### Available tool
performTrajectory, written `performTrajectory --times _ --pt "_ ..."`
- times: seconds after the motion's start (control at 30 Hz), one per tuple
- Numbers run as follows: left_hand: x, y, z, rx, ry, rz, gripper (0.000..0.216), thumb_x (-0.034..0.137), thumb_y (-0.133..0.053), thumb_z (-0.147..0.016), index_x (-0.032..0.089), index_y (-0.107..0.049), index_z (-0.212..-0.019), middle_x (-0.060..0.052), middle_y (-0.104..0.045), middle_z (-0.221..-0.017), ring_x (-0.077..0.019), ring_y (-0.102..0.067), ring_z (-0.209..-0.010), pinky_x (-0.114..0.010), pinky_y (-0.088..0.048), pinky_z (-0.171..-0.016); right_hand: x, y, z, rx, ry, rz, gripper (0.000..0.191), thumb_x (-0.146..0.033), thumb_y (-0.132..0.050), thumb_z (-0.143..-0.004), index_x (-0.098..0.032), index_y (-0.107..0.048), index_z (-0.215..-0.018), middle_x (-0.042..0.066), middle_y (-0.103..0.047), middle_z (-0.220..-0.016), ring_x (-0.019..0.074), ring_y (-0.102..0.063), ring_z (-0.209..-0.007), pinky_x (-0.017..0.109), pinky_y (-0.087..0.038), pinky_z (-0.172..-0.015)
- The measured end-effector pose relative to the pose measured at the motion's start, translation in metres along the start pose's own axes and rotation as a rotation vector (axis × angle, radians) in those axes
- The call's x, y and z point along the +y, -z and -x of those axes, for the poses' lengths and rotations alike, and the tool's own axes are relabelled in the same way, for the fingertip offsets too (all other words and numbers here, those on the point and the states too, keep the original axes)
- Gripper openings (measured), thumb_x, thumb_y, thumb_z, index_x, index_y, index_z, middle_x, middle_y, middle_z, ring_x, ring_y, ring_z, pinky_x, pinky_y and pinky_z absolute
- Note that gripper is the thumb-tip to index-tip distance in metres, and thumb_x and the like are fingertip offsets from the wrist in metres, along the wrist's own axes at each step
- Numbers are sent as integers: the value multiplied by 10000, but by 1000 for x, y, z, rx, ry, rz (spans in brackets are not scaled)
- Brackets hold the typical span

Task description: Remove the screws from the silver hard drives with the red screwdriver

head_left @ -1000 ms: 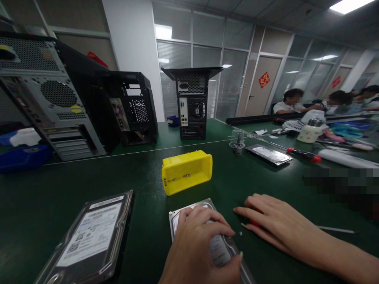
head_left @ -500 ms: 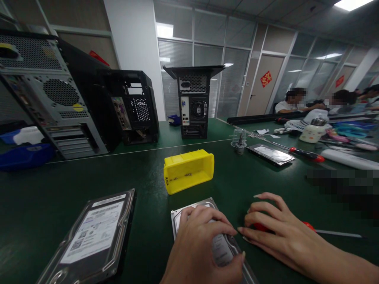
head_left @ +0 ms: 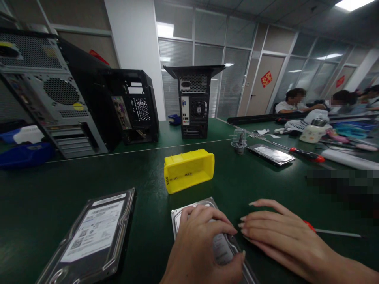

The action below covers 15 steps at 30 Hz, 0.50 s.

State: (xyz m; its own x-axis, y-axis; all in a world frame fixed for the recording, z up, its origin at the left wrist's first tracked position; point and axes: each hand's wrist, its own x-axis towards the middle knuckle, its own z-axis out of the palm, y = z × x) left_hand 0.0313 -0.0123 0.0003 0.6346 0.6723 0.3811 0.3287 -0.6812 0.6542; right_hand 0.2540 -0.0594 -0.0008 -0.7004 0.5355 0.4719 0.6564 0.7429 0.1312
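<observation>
Altogether 3 drives (head_left: 222, 249), left grip (head_left: 204, 244) around 1; right grip (head_left: 281, 234), over 1 screwdriver (head_left: 337, 232), unclear

We see a silver hard drive (head_left: 222, 249) in the near middle of the scene, its pale printed label facing up and its long sides slanting from far left to near right; much of its top is covered and its near end runs out of view. To its right we see a screwdriver (head_left: 334, 232) lying crosswise, only a bit of red handle showing, its slim metal shaft pointing right.
</observation>
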Motion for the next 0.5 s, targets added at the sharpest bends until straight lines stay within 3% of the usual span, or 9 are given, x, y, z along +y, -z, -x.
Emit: performTrajectory --times 0.27,0.37,0.5 --pt "2 -1 0 27 26 1 273 158 -750 -583 192 -696 -849 -29 -688 -909 -249 -609 -872 -434 -358 -812 -6 -3 -16 41 -223 -316 164 -147 -587 -815 -179 -648 -964 40 -702 -928 120 -646 -919 228 -540 -850" --pt "3 -2 2 56 34 11 285 128 -735 -582 192 -674 -853 -25 -676 -904 -244 -598 -876 -431 -359 -830 -9 -4 -25 67 -281 -400 167 -119 -584 -812 -185 -647 -952 20 -691 -886 96 -644 -886 165 -550 -760" --pt "4 -2 3 131 89 44 393 90 -676 -560 168 -585 -935 -64 -602 -969 -260 -540 -928 -418 -389 -826 -10 -5 -30 92 -261 -386 194 -98 -566 -817 -187 -627 -979 24 -676 -894 102 -641 -872 177 -548 -752"
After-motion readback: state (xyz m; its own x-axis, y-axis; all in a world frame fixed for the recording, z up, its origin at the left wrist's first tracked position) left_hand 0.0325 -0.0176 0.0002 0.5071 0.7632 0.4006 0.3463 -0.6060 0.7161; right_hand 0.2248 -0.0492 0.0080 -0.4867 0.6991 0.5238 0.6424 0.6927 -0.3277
